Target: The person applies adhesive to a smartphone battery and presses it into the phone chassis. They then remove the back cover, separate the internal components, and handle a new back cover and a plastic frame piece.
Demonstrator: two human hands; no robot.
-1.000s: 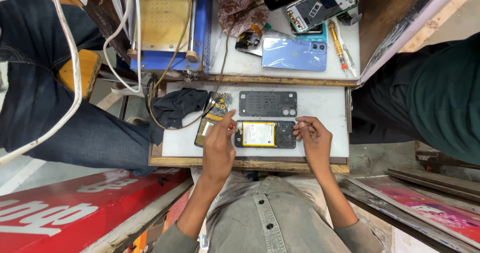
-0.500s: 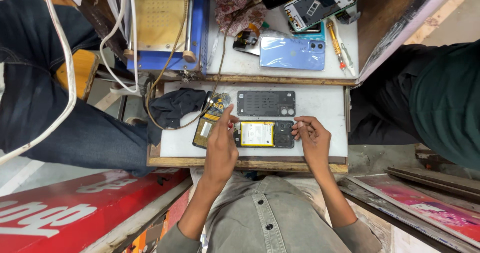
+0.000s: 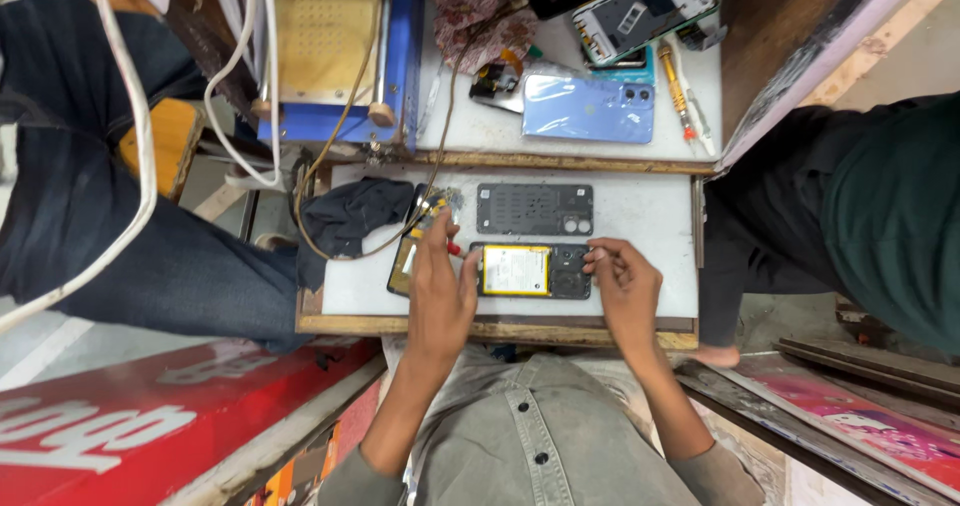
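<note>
An opened phone (image 3: pixel 530 271) with a yellow battery lies flat on the white work surface (image 3: pixel 640 216). My left hand (image 3: pixel 440 291) rests at its left end, fingers closed on a small red-tipped tool (image 3: pixel 454 249). My right hand (image 3: pixel 622 286) pinches the phone's right end near the camera area. Partly under my left hand lies a second phone (image 3: pixel 402 266) with a dark-yellow face. A dark back panel (image 3: pixel 534 209) lies just beyond the opened phone.
A black cloth (image 3: pixel 350 216) lies at the surface's left end. Farther back are a blue phone (image 3: pixel 588 108), more phones, screwdrivers (image 3: pixel 678 91) and a blue-and-yellow machine (image 3: pixel 330 46) with cables. One person's legs are at left, another person sits at right.
Both hands have stayed at the opened phone with only slight finger shifts. The view has drifted a little.
</note>
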